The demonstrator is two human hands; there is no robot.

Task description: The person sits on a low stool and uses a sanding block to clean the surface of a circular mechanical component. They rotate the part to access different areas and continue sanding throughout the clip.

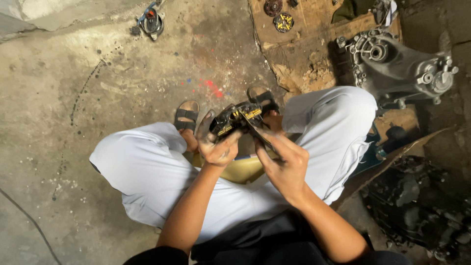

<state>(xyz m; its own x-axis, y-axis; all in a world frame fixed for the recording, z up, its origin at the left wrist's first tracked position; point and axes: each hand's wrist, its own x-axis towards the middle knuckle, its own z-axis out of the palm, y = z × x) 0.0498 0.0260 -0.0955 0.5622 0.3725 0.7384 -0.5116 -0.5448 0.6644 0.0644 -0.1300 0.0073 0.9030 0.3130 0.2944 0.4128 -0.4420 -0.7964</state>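
Observation:
I am squatting over a concrete floor, knees apart in light trousers. My left hand (216, 145) grips a dark round metal part with yellow-wound coils (235, 119), held between my knees. My right hand (284, 164) closes on the right side of the same part, its fingers around a black piece that hangs from it. Both hands are smeared with grease. Below the hands sits something yellowish (243, 169), mostly hidden. My feet in dark sandals (186, 117) show just beyond the part.
A grey metal engine casing (397, 68) lies at the upper right on brown cardboard (304, 59). Small round parts (283, 21) rest on the cardboard's far end. A small dark device (151, 22) sits far left. Black greasy parts (417, 206) are piled at the lower right.

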